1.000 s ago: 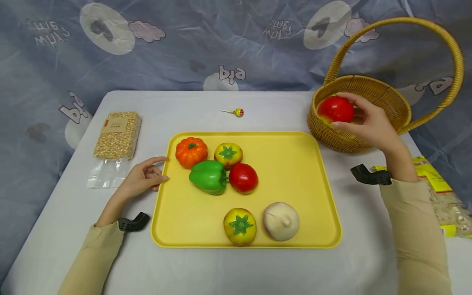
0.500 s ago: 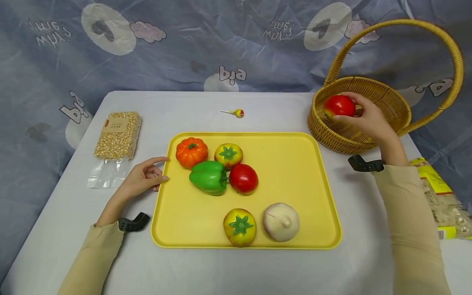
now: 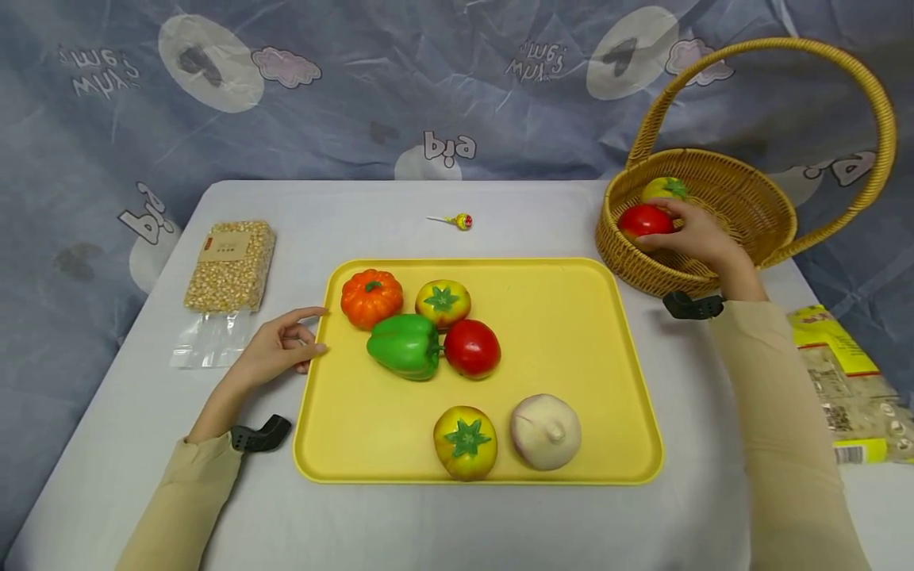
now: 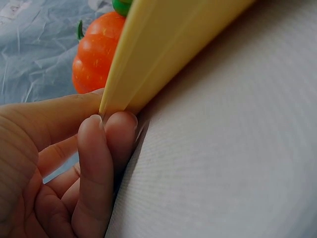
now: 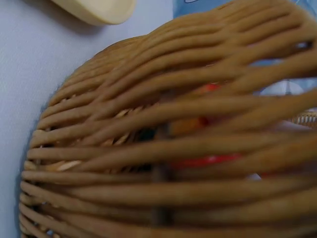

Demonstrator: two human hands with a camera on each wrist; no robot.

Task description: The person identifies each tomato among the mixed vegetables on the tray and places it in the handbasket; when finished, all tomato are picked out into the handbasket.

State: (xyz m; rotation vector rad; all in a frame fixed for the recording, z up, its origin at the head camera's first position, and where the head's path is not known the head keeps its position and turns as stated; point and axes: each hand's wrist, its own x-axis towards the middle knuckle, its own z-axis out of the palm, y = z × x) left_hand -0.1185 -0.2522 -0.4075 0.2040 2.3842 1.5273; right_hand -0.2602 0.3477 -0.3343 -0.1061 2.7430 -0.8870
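Reaching into the wicker basket (image 3: 653,274), my right hand (image 3: 696,234) grips a red toy tomato (image 3: 645,221) between thumb and fingers, low inside the rim. Behind it in the basket lies a yellow tomato (image 3: 662,189) with a green leaf top. Through the weave, the right wrist view shows only patches of red. My left hand (image 3: 278,349) pinches the left rim of the yellow tray (image 3: 571,325); the left wrist view shows fingers (image 4: 94,163) against its outer wall. On the tray are a pumpkin (image 3: 371,298), a green pepper (image 3: 405,346), tomatoes and a garlic bulb (image 3: 546,431).
A bag of corn kernels (image 3: 230,266) lies at the left. Behind the tray is a lollipop (image 3: 460,221). The basket's tall handle (image 3: 885,127) arches over its opening. A yellow-and-clear package (image 3: 850,396) lies by the right sleeve (image 3: 785,420).
My right hand has lowered the red tomato deeper into the basket, bringing the yellow one behind it into view. The left hand stays at the tray rim.
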